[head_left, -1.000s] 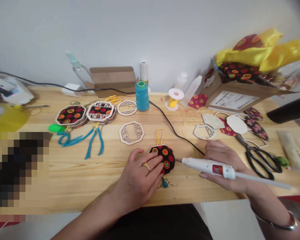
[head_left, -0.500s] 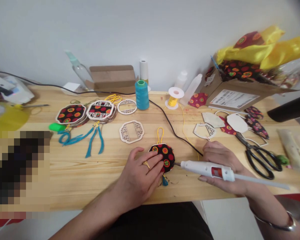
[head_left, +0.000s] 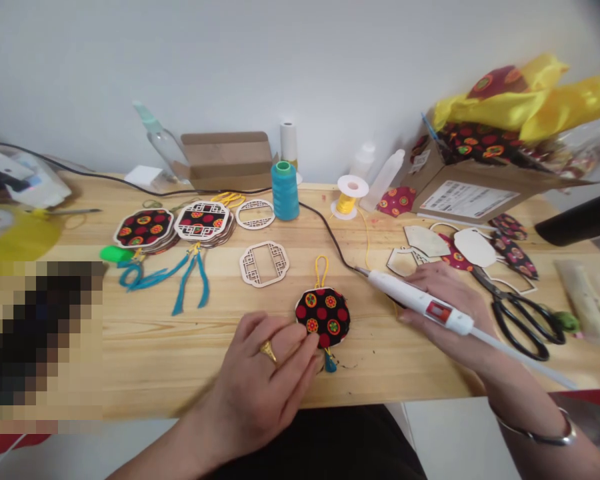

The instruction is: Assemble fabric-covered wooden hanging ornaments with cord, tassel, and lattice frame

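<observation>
Glue gun (head_left: 405,293): swung up off the patterned ornament (head_left: 326,308), its tip now right of the teal spool (head_left: 285,193) and nearer us.
Right hand (head_left: 453,287): clamped round the glue gun.
Left hand (head_left: 267,373): drawn back to the patterned ornament's edge, fingers together (we cannot tell if they pinch).
Patterned ornament: nearer us than the teal spool, slightly right.

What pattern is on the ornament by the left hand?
The ornament is black with red dots and bright flowers; head view shows best.
</observation>
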Demonstrator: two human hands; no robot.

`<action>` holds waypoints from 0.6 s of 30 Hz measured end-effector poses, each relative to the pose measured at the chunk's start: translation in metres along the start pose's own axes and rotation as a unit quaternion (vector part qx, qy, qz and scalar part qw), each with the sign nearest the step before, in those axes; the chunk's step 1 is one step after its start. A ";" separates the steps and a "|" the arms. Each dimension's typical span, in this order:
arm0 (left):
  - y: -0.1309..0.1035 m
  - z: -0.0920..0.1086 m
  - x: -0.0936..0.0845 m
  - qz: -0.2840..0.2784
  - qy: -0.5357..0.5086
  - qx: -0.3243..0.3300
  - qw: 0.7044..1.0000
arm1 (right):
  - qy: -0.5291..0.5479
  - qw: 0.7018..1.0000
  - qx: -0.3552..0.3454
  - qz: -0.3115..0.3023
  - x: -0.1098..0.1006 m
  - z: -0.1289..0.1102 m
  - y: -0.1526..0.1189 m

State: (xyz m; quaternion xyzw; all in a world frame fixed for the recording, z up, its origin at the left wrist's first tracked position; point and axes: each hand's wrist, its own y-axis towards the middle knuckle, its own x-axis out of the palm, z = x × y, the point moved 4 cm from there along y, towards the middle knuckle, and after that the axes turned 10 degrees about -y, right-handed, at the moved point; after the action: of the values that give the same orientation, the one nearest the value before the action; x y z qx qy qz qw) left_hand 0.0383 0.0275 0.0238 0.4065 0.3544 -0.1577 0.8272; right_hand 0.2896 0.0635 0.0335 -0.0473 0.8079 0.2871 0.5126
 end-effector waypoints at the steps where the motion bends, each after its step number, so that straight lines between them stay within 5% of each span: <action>1: -0.002 0.002 0.000 -0.011 -0.004 0.006 1.000 | 0.005 1.000 -0.020 -0.003 0.002 -0.003 0.004; 18: -0.016 0.003 0.022 -0.028 0.035 0.001 0.999 | -0.013 0.978 -0.123 -0.165 0.032 -0.031 0.040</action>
State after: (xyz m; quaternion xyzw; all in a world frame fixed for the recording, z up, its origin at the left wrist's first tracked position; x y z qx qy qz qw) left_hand 0.0460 0.0156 0.0005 0.4021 0.3947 -0.1670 0.8091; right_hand 0.2350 0.0873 0.0323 -0.2391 0.7408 0.2965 0.5533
